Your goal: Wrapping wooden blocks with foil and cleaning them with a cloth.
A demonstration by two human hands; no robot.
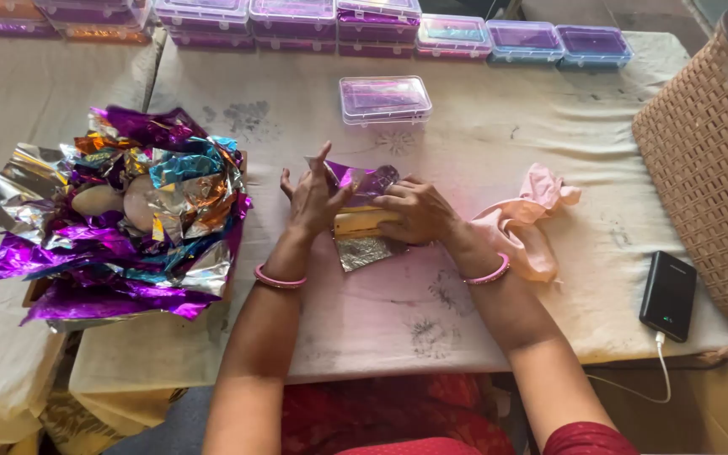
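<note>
A small pale yellow block (362, 222) lies on a sheet of purple and silver foil (366, 249) in the middle of the cloth-covered table (465, 152). My right hand (419, 212) presses on the block and pinches the purple foil edge over it. My left hand (312, 199) rests against the foil's left side, fingers spread and lifted. Both wrists wear pink bangles.
A heap of crumpled coloured foil sheets (124, 211) sits at the left with two pale round lumps in it. A clear plastic box (385, 99) stands beyond my hands, more boxes (381, 21) line the far edge. Pink cloth (524, 223), black power bank (668, 295), woven basket (714, 160) at right.
</note>
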